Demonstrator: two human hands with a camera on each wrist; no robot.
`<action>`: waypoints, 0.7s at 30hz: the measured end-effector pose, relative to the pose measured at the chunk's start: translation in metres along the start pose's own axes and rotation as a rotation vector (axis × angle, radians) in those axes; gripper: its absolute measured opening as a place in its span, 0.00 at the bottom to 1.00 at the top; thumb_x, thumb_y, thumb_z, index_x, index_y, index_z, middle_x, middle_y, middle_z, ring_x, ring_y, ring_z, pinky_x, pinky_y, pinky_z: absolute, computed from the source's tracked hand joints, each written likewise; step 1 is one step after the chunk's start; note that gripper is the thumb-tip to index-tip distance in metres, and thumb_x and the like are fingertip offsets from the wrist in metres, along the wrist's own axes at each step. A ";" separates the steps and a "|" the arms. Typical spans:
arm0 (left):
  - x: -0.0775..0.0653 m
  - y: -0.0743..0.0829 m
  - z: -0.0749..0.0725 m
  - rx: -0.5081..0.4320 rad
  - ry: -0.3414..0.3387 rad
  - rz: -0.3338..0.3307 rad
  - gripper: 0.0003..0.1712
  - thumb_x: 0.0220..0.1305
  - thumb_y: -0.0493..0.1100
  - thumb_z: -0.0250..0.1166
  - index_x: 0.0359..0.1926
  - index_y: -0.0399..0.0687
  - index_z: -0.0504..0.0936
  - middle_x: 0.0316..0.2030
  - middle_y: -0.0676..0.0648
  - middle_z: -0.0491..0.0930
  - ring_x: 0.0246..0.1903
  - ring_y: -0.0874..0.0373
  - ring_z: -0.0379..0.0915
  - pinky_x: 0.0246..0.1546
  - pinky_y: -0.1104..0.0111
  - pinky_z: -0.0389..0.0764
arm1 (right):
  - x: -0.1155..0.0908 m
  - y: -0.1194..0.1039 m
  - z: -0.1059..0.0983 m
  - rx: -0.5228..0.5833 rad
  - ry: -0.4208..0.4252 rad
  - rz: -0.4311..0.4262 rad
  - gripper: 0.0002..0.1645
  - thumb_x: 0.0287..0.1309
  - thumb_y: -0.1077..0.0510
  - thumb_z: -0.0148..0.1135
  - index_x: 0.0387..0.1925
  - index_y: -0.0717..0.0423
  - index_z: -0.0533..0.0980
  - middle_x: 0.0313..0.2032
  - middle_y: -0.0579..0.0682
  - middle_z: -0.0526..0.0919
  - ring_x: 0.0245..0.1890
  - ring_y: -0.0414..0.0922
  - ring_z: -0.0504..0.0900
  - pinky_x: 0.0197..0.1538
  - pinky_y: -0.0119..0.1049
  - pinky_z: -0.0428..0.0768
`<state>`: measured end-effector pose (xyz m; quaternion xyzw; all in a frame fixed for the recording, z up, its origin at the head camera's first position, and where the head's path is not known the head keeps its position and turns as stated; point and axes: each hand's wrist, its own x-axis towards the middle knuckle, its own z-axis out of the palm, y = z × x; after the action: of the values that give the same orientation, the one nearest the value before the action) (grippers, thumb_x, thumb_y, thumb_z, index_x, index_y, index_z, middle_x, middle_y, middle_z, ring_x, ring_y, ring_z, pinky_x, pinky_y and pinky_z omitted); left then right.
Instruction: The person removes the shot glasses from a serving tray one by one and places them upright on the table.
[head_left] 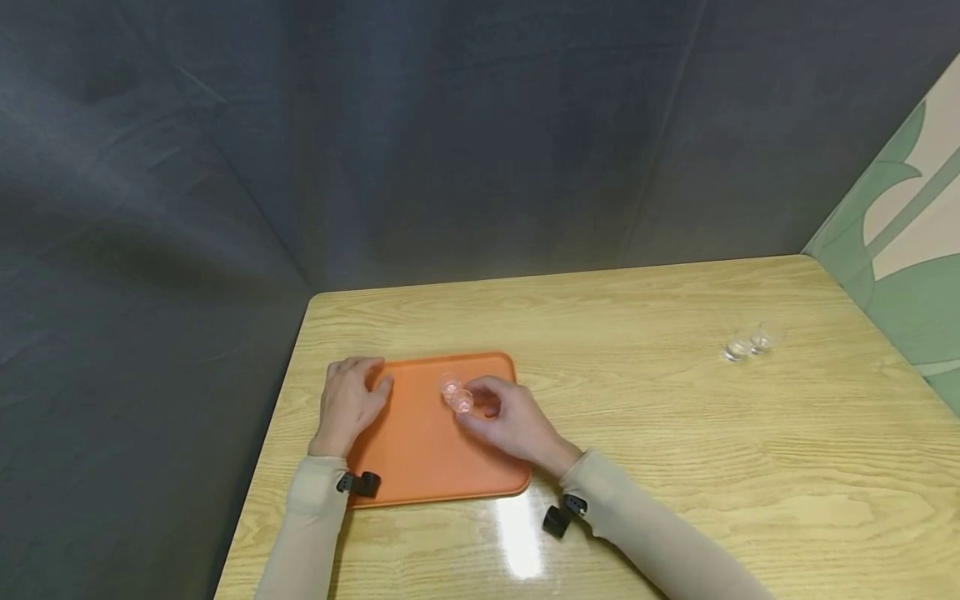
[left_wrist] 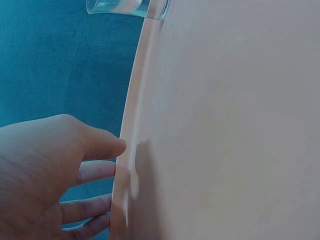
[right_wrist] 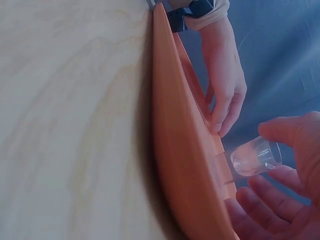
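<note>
Two small clear glasses, one farther glass (head_left: 449,386) and one nearer glass (head_left: 463,402), are side by side over the orange tray (head_left: 420,458). My right hand (head_left: 510,421) pinches the nearer glass between thumb and fingers. The right wrist view has the thumb at this glass's (right_wrist: 255,156) rim and fingers on its other side. At the tray's far left corner lies my left hand (head_left: 351,404), its fingers loosely extended. In the left wrist view, the left thumb and fingertips are right at the tray's rim (left_wrist: 134,105); part of a glass (left_wrist: 125,6) shows at the top.
Two more clear glasses, a left one (head_left: 735,350) and a right one (head_left: 760,342), stand on the wooden table (head_left: 637,333) toward the far right. Dark cloth (head_left: 480,150) hangs behind and to the left. A green-patterned surface (head_left: 918,275) borders the right side.
</note>
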<state>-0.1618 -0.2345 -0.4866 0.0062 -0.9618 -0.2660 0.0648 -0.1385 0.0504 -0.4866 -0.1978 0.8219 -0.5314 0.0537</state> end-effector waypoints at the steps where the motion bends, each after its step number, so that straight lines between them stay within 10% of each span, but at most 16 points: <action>1: 0.000 0.000 0.000 0.000 -0.001 0.000 0.24 0.73 0.48 0.67 0.64 0.40 0.85 0.64 0.32 0.80 0.68 0.32 0.67 0.67 0.42 0.72 | 0.000 0.000 0.001 -0.007 0.000 -0.002 0.23 0.61 0.55 0.76 0.56 0.56 0.84 0.53 0.53 0.90 0.50 0.48 0.90 0.50 0.37 0.89; 21: 0.000 -0.001 0.000 -0.001 -0.011 -0.004 0.25 0.73 0.48 0.67 0.64 0.41 0.84 0.64 0.32 0.80 0.67 0.32 0.67 0.67 0.41 0.72 | 0.002 0.003 0.004 -0.036 0.016 -0.013 0.21 0.60 0.54 0.77 0.54 0.54 0.85 0.43 0.50 0.91 0.36 0.44 0.87 0.41 0.30 0.84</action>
<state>-0.1617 -0.2351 -0.4872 0.0064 -0.9620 -0.2667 0.0588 -0.1398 0.0474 -0.4911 -0.1999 0.8304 -0.5185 0.0401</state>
